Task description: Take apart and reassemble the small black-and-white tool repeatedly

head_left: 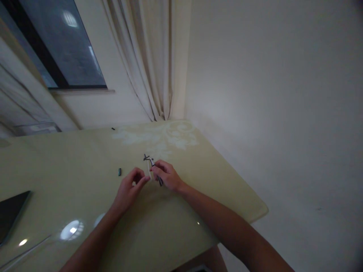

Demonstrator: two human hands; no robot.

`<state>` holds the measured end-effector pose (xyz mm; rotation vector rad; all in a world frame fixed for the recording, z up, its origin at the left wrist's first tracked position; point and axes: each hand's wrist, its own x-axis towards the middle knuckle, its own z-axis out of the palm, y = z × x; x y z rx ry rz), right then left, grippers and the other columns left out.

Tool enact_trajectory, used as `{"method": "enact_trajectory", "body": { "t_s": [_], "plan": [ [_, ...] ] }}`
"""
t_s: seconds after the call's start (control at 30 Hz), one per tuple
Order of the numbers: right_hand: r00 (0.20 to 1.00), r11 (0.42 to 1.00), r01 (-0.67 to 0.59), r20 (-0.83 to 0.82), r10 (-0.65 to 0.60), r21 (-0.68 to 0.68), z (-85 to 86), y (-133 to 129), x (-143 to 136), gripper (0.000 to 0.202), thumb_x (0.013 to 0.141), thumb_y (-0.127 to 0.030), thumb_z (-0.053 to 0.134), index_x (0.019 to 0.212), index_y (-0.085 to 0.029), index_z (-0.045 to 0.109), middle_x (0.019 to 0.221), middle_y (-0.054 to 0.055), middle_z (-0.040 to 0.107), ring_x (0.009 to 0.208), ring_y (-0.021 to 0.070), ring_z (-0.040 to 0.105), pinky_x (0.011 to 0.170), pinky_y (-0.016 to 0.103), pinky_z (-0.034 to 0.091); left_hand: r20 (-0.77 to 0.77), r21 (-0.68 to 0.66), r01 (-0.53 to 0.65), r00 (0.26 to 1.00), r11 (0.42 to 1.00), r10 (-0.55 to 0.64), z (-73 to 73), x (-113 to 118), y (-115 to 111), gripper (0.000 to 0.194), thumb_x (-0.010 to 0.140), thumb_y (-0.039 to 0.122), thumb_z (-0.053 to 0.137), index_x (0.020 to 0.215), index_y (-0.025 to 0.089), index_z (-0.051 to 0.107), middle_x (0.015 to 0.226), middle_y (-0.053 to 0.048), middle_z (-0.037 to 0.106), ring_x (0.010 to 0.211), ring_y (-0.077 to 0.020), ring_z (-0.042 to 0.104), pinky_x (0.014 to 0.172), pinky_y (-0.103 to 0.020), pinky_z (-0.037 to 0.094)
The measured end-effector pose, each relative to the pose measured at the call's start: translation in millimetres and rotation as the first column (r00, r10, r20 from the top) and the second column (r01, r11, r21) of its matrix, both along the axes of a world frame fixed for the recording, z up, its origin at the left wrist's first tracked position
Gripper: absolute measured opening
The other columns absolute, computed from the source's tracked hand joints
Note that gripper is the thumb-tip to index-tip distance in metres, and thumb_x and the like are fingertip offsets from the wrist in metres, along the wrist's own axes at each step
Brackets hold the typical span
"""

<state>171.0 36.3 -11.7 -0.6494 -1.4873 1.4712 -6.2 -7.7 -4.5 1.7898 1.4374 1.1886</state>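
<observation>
My right hand [166,174] is closed around a slim tool [153,162] with a shiny metal part and a dark handle end below the fingers. At its far end is a small dark crosspiece [146,157], too small to name. A thin white strip [149,169] runs down from near that crosspiece toward my left fingertips. My left hand [132,185] has thumb and forefinger pinched together at the strip's lower end. Both hands are close together just above the table, the left one beside the right.
The pale glossy table [227,189] has a white floral pattern at its far corner. A small dark block [119,172] lies left of my hands, with a smaller dark piece [113,129] farther back. A black flat object [13,213] and a thin cable [28,251] lie at left.
</observation>
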Motion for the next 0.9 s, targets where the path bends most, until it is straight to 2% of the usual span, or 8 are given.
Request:
{"method": "enact_trajectory", "body": {
  "t_s": [0.07, 0.13, 0.2, 0.4, 0.57, 0.67, 0.73, 0.9],
  "plan": [
    [0.994, 0.994, -0.104, 0.030, 0.103, 0.025, -0.9, 0, 3, 0.033, 0.093, -0.051, 0.064, 0.095, -0.018, 0.065, 0.066, -0.005, 0.053, 0.058, 0.0109, 0.048, 0.058, 0.024, 0.039, 0.200, -0.043, -0.044, 0.978, 0.998, 0.052, 2.7, -11, 3, 0.048, 0.081, 0.063, 0.072, 0.102, 0.020, 0.069, 0.081, 0.000, 0.060, 0.073, -0.0167, 0.055, 0.069, -0.027, 0.046],
    [0.983, 0.984, -0.176, 0.051, 0.174, 0.034, -2.7, -1, 4, 0.032, 0.092, -0.049, 0.064, 0.097, -0.017, 0.067, 0.067, -0.005, 0.051, 0.059, 0.0109, 0.047, 0.059, 0.025, 0.038, 0.335, -0.093, -0.023, 0.941, 0.995, 0.053, 3.5, -20, 4, 0.056, 0.081, 0.062, 0.074, 0.118, 0.020, 0.071, 0.085, -0.001, 0.061, 0.075, -0.0159, 0.055, 0.071, -0.027, 0.047],
    [0.978, 0.981, -0.194, 0.079, 0.193, 0.014, -5.2, -4, 3, 0.032, 0.092, -0.049, 0.065, 0.097, -0.018, 0.068, 0.068, -0.005, 0.051, 0.060, 0.0112, 0.047, 0.058, 0.025, 0.038, 0.397, -0.109, 0.018, 0.918, 0.994, 0.027, 2.2, -24, 5, 0.055, 0.080, 0.060, 0.077, 0.118, 0.020, 0.075, 0.086, -0.002, 0.062, 0.076, -0.0158, 0.054, 0.072, -0.027, 0.047],
    [0.985, 0.989, -0.149, 0.082, 0.149, 0.003, -11.3, -5, 1, 0.030, 0.088, -0.047, 0.071, 0.096, -0.019, 0.066, 0.068, -0.006, 0.052, 0.058, 0.0106, 0.045, 0.055, 0.024, 0.035, 0.410, -0.111, 0.048, 0.912, 0.993, 0.002, -1.0, -21, 5, 0.051, 0.075, 0.048, 0.085, 0.119, 0.022, 0.078, 0.089, -0.003, 0.068, 0.081, -0.0171, 0.059, 0.075, -0.027, 0.049],
    [0.970, 0.972, -0.230, 0.070, 0.233, -0.046, -4.3, -7, 4, 0.041, 0.092, -0.058, 0.065, 0.089, -0.018, 0.066, 0.065, -0.004, 0.054, 0.054, 0.0097, 0.043, 0.053, 0.024, 0.032, 0.426, -0.113, 0.089, 0.904, 0.990, -0.033, 2.0, -15, 3, 0.050, 0.069, 0.043, 0.091, 0.113, 0.022, 0.080, 0.092, -0.003, 0.069, 0.082, -0.0172, 0.061, 0.075, -0.028, 0.050],
    [0.960, 0.959, -0.268, 0.062, 0.274, -0.090, 1.2, -8, 4, 0.049, 0.091, -0.064, 0.063, 0.082, -0.017, 0.067, 0.058, -0.006, 0.047, 0.051, 0.0092, 0.038, 0.051, 0.024, 0.027, 0.433, -0.146, 0.157, 0.898, 0.977, -0.080, 3.0, -17, 3, 0.051, 0.067, 0.042, 0.093, 0.113, 0.023, 0.081, 0.089, -0.003, 0.069, 0.080, -0.0183, 0.062, 0.074, -0.029, 0.051],
    [0.956, 0.952, -0.284, 0.045, 0.291, -0.119, 3.4, -8, 5, 0.048, 0.087, -0.065, 0.068, 0.080, -0.017, 0.068, 0.056, -0.007, 0.044, 0.051, 0.0091, 0.036, 0.051, 0.024, 0.025, 0.435, -0.167, 0.195, 0.894, 0.966, -0.106, 4.2, -21, 3, 0.052, 0.067, 0.043, 0.092, 0.114, 0.024, 0.081, 0.093, -0.004, 0.071, 0.083, -0.0199, 0.064, 0.077, -0.031, 0.052],
    [0.952, 0.943, -0.295, 0.038, 0.304, -0.153, 5.4, -6, 6, 0.046, 0.082, -0.061, 0.075, 0.073, -0.017, 0.068, 0.056, -0.005, 0.048, 0.051, 0.0088, 0.036, 0.049, 0.025, 0.022, 0.430, -0.135, 0.227, 0.890, 0.964, -0.149, 5.1, -25, 4, 0.052, 0.059, 0.044, 0.096, 0.106, 0.023, 0.084, 0.100, -0.007, 0.071, 0.091, -0.0234, 0.064, 0.081, -0.032, 0.052]
  ]
}}
